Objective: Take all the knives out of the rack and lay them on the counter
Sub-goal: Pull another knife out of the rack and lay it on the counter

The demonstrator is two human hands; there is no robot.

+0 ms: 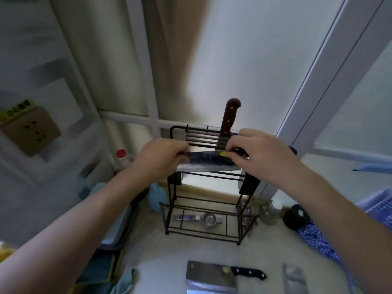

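Note:
A black wire knife rack [203, 209] stands on the beige counter [265, 251]. In front of its top I hold a dark-bladed cleaver [209, 161] flat and sideways. My right hand [263, 153] grips its black handle, and my left hand [163, 158] pinches the far end of the blade. A knife with a brown wooden handle [230, 117] stands upright in the rack's back slots. Another black-handled cleaver [212, 274] lies on the counter near me. A second steel blade [294, 276] lies to its right.
A metal lemon squeezer [201, 218] lies inside the rack's base. A red-capped bottle [121, 160] and blue object [157, 196] sit left of the rack. Jars [269, 211], a black lid [297, 216] and blue checked cloth [318, 240] are at right.

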